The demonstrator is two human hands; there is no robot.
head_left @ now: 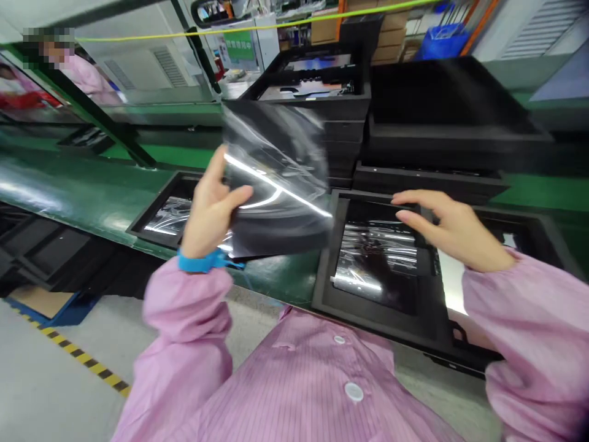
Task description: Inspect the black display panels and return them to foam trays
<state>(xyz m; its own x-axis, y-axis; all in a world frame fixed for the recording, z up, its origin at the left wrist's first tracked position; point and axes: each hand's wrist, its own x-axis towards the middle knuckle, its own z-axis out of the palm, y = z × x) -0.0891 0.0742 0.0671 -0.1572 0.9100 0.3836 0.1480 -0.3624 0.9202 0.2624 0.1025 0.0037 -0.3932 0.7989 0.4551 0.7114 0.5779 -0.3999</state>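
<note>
My left hand, with a blue band at the wrist, grips a glossy dark rectangular panel by its left edge, thumb on the face towards me. Clear, wrinkled film seems to cover the panel, and bright light streaks reflect off it. It is tilted up above the green bench. To the right, my right hand hovers over a black foam tray, thumb and forefinger apart, nothing visible between them. In that tray lies another glossy dark panel. A smaller black tray with a shiny film-covered piece sits behind my left hand.
Black trays are stacked at the back, beside a wide black tray. Another tray lies under my right forearm. A green post rises from the bench. More trays stand lower left. A co-worker is far left.
</note>
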